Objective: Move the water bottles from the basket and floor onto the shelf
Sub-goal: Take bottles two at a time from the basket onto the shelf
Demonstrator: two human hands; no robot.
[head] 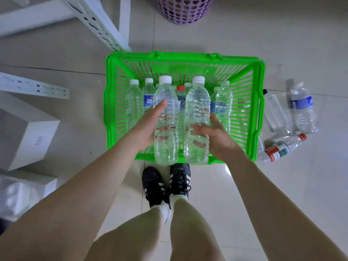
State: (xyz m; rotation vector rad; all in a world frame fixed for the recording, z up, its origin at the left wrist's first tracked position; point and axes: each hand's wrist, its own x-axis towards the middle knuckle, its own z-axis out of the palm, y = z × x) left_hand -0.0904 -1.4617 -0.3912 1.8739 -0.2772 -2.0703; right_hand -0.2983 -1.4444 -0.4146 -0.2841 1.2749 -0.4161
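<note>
— Two clear bottles, one in each hand. The left hand is wrapped round the left bottle, with the thumb across its front. The right hand grips the right bottle, and its fingers show through the plastic.

— Which way do they point?

— Both are upright, long axis vertical, white caps on top. They're held side by side and nearly touching, over the near edge of the green basket.

— And the rest?

— More bottles stand upright in the basket behind the held pair. Most have white caps, and a red-capped one stands in the middle.

— What's the room like?

— It has a pale, glossy tiled floor, and the basket sits flat on it. Right of the basket, a blue-labelled bottle stands on the tiles. A red-capped bottle lies on its side, cap pointing away from the basket. A clear square bottle is between them, close to the basket wall.

— And on the left?

— White shelf framing runs down to the basket's far corner, with white boxes nearer. A purple perforated bin stands beyond the basket. The person's black shoes are just short of the near rim.
</note>
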